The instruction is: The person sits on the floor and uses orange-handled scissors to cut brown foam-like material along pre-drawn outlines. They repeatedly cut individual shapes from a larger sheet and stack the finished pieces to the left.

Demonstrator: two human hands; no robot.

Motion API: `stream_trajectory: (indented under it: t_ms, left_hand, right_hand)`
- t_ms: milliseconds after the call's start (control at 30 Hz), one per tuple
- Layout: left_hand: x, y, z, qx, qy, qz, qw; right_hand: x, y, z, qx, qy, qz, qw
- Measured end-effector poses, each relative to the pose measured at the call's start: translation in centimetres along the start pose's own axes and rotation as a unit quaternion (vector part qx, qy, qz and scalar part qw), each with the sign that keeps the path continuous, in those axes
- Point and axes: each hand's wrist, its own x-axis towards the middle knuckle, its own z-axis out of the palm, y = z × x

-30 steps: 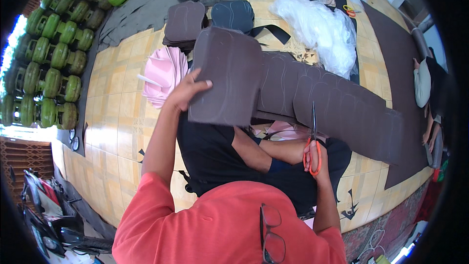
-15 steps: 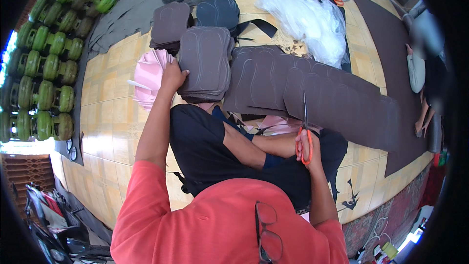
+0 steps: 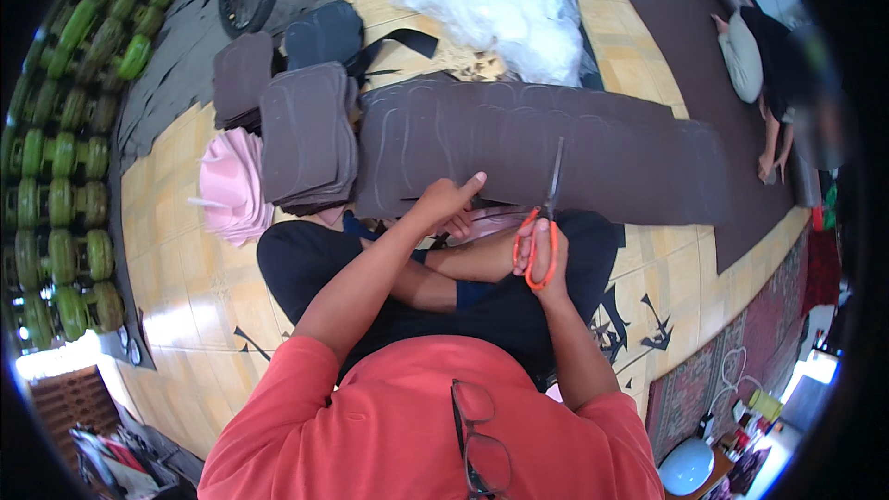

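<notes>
My right hand (image 3: 554,280) grips a pair of scissors (image 3: 555,190) by its orange handles, over my crossed legs. The blades point away from me over a long dark brown sheet (image 3: 593,153) marked with pale curved outlines. At the near edge of that sheet, my left hand (image 3: 443,207) has its thumb stretched out over the material and its fingers lower, apart from the thumb. Left of the sheet rises a stack of dark cut pieces (image 3: 307,134) with rounded corners. A fanned pile of pink pieces (image 3: 233,183) lies beside the stack.
Two more stacks, one brown (image 3: 243,74) and one dark blue-grey (image 3: 324,34), sit farther back. Clear plastic wrapping (image 3: 505,14) is heaped beyond the sheet. Dark scraps (image 3: 656,322) lie at right. Green gas cylinders (image 3: 65,157) line the left; another person (image 3: 755,65) bends at far right.
My left hand has left the stack of dark pieces and moved right, to the near edge of the brown sheet. The right hand keeps the scissors. The whole view has shifted.
</notes>
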Motion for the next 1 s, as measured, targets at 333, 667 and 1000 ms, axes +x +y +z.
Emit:
stream_trajectory:
  t_ms: [333,667,1000]
  left_hand:
    - [-0.3,3.1,2.4,-0.160,-0.049,0.095,0.981]
    - [-0.3,0.1,-6.6,-0.302,-0.088,-0.007,0.949]
    - [8.3,0.5,-1.9,-0.370,-0.122,-0.090,0.917]
  right_hand:
    - [-1.0,-0.3,0.5,-0.067,0.022,0.056,0.996]
    - [-4.1,0.7,2.7,-0.003,-0.007,0.159,0.987]
    - [-5.6,1.2,3.4,0.027,-0.004,0.190,0.982]
